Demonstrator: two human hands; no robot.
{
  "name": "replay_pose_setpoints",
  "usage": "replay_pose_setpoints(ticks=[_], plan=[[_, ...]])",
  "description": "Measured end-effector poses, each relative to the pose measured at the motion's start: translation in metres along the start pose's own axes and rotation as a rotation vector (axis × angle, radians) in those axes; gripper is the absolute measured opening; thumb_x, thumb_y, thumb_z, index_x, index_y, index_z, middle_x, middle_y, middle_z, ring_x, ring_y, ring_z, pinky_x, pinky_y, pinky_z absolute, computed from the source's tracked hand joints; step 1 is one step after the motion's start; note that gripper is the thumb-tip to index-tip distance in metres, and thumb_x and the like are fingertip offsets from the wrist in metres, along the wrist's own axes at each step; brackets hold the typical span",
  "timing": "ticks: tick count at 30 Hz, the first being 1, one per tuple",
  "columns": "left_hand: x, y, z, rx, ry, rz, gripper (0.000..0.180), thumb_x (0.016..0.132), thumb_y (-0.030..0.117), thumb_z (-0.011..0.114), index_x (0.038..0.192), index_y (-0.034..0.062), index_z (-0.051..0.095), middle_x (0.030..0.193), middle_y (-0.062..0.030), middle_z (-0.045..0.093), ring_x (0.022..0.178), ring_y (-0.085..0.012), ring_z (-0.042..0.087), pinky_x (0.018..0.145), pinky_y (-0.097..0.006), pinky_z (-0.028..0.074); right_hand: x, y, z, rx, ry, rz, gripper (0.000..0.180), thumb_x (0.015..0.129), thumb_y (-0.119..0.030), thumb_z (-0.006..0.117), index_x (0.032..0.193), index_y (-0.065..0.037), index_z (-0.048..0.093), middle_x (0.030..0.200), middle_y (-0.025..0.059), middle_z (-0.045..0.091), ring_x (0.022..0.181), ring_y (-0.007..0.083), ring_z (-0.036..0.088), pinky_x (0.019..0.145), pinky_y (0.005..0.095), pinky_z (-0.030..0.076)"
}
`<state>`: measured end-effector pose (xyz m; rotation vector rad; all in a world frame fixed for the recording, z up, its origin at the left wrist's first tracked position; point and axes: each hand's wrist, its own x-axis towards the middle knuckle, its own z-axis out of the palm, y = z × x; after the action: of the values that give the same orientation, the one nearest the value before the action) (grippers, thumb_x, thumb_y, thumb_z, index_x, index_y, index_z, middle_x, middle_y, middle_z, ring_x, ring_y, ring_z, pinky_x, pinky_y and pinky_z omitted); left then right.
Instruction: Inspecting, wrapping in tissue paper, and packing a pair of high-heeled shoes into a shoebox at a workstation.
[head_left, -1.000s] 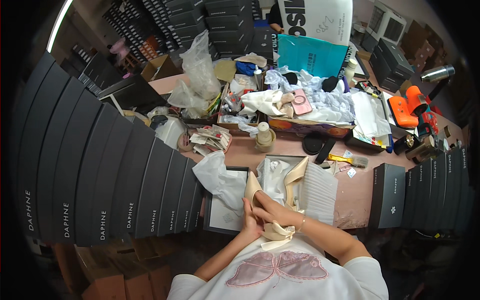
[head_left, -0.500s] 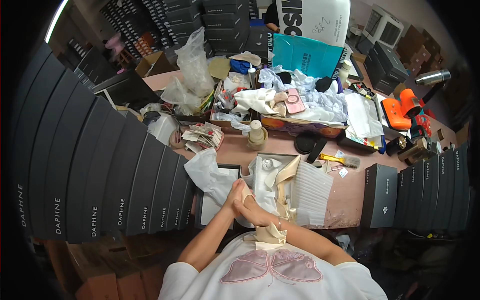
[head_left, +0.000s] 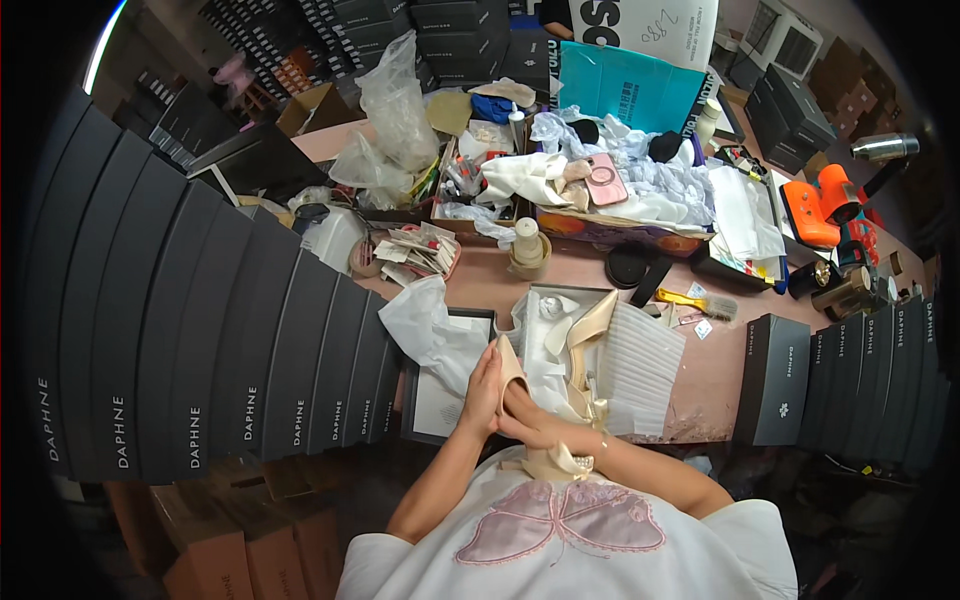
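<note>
Both hands meet at the near edge of the bench (head_left: 720,380), just above the person's chest. Left hand (head_left: 482,392) wraps the left side of a cream pointed shoe (head_left: 512,365), fingers (head_left: 490,365) curled together along its sole edge. Right hand (head_left: 535,425) sits just below and to the right, touching the left hand, fingers closed on the lower part of the same shoe; how far they wrap under it cannot be told. The shoe's toe points up and away from the body, rising clear above both hands.

Count: 2 cream shoes in view. The 2nd shoe (head_left: 585,335) lies in an open shoe box (head_left: 545,300) lined with white tissue paper (head_left: 430,325), just right of the held one. A cream bow piece (head_left: 560,460) hangs below the right wrist.

A box lid (head_left: 440,405) lies flat under the left hand. A white pleated sheet (head_left: 640,365) lies right of the box. A row of dark shoe boxes (head_left: 200,340) walls the left side; another row (head_left: 860,370) stands at the right. Beyond: a tape roll (head_left: 527,255), a yellow-handled brush (head_left: 700,302), a pink phone (head_left: 605,178), an orange power tool (head_left: 825,205), a teal bag (head_left: 625,90) and clear plastic bags (head_left: 395,105). Nothing stands between the hands and the open box.
</note>
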<state>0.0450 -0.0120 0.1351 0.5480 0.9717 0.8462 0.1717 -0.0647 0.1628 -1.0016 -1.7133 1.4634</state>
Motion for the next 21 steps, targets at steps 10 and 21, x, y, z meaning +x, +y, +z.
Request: replay_pose_setpoints(ticks=[10, 21], plan=[[0.008, -0.036, -0.029, -0.168, 0.043, -0.185, 0.057, 0.091, 0.060, 0.040, 0.117, 0.0098, 0.045, 0.090, -0.0079, 0.055, 0.077, -0.0210, 0.058, 0.067, -0.037, 0.052, 0.030, 0.008, 0.014, -0.004, -0.005, 0.356, 0.067, 0.094, -0.051, 0.037, 0.099, 0.015, 0.050, 0.102, 0.0355, 0.051, 0.096, 0.0439, 0.049, 0.087, 0.0434, 0.038], [-0.005, -0.022, -0.026, -0.040, 0.061, -0.118, 0.048, 0.096, 0.050, 0.039, 0.124, 0.0102, 0.041, 0.101, -0.0088, 0.052, 0.085, -0.0193, 0.058, 0.072, -0.035, 0.053, -0.009, -0.015, -0.015, 0.106, -0.184, 0.285, 0.057, 0.092, -0.048, 0.047, 0.114, 0.004, 0.057, 0.108, 0.0276, 0.055, 0.101, 0.0396, 0.051, 0.090, 0.0402, 0.039]])
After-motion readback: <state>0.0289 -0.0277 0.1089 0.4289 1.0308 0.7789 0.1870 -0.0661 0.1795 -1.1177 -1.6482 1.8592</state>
